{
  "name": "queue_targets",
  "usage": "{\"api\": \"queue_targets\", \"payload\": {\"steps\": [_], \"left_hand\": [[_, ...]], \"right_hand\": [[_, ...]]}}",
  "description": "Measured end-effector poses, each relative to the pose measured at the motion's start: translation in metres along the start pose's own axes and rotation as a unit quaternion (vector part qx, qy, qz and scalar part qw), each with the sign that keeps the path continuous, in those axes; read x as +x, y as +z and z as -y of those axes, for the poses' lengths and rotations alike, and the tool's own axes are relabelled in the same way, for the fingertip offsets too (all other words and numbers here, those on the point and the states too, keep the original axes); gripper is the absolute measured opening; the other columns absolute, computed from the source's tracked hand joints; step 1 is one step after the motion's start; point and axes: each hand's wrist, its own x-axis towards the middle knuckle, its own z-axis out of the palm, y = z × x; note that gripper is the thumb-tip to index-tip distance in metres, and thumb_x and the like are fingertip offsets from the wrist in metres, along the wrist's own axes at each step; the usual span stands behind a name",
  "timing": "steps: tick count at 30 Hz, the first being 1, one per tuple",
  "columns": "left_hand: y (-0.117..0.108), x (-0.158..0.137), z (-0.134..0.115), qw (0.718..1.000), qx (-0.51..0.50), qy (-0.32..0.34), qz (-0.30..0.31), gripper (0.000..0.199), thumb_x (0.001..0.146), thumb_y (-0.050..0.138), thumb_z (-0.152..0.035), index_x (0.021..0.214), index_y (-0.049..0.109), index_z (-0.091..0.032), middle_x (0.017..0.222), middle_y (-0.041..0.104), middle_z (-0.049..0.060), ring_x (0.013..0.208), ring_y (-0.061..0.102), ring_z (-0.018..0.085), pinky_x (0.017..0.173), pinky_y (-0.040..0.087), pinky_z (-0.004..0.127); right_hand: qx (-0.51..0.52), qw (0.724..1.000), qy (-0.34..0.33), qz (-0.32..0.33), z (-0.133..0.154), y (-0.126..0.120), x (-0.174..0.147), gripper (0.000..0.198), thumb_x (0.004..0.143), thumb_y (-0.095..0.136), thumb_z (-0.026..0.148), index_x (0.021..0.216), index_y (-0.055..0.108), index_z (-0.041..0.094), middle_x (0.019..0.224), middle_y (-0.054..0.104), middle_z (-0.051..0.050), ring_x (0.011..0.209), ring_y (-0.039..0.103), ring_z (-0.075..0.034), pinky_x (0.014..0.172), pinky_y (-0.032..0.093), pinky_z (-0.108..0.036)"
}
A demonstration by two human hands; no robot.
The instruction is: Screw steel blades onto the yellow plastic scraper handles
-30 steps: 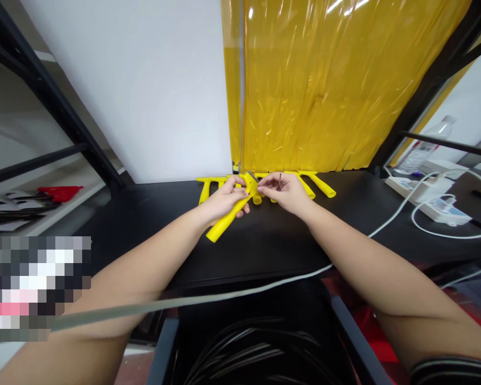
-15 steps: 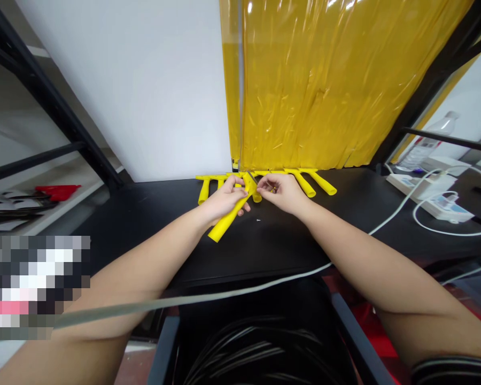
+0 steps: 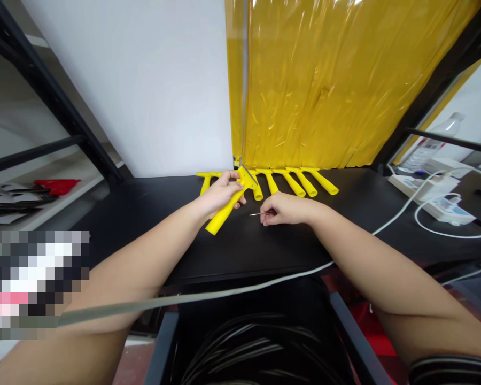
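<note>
My left hand (image 3: 226,191) is wrapped round the handle of a yellow scraper (image 3: 220,216). The scraper is tilted, its wide head with a thin grey blade pointing up and away, and its round handle end toward me. Just above the black tabletop, my right hand (image 3: 278,209) is closed in a pinch. A thin, pale metal piece (image 3: 255,214) juts left from its fingertips, too small to name surely. Behind both hands, several more yellow scrapers (image 3: 292,183) lie in a row along the back of the table, handles toward me; my left hand partly hides some.
A white cable (image 3: 240,291) crosses in front of the table edge, below my forearms. On the right sit a white power strip (image 3: 433,200) with cords and a clear plastic bottle (image 3: 436,139). A white panel (image 3: 144,80) and yellow plastic curtain (image 3: 324,80) stand behind.
My right hand has come away from the scraper's head, down toward the tabletop, where a small pale bit lay. The left hand keeps its hold on the scraper, whose blade now shows more.
</note>
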Motion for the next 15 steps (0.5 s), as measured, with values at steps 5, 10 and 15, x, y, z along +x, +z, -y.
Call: {"api": "queue_targets", "payload": {"steps": [5,10,15], "left_hand": [[0.001,0.000,-0.001,1.000,-0.001,-0.015,0.010,0.021,0.097,0.053,-0.010,0.111,0.044,-0.022,0.070,0.065,0.001,0.054,0.067,0.017,0.043,0.045,0.019],[0.004,-0.003,-0.005,0.999,0.004,-0.033,0.019,0.021,0.097,0.050,-0.006,0.111,0.045,-0.021,0.078,0.066,0.002,0.055,0.067,0.015,0.043,0.047,0.020],[0.005,-0.003,-0.006,0.999,0.011,-0.036,0.020,0.021,0.098,0.049,-0.006,0.112,0.045,-0.020,0.077,0.065,0.002,0.055,0.067,0.015,0.043,0.046,0.020]], "right_hand": [[-0.033,0.999,0.016,-0.011,0.009,-0.002,-0.004,0.008,0.086,0.069,0.014,0.085,0.076,0.018,0.074,0.072,-0.001,0.065,0.062,-0.014,0.068,0.044,-0.027],[-0.045,0.997,0.055,-0.007,0.014,-0.007,-0.008,0.008,0.089,0.066,0.014,0.087,0.073,0.018,0.076,0.073,-0.001,0.070,0.065,-0.016,0.072,0.045,-0.028],[-0.056,0.998,0.026,-0.021,0.016,-0.002,-0.006,0.008,0.085,0.070,0.012,0.080,0.070,0.018,0.069,0.065,0.002,0.065,0.057,-0.014,0.068,0.040,-0.027]]}}
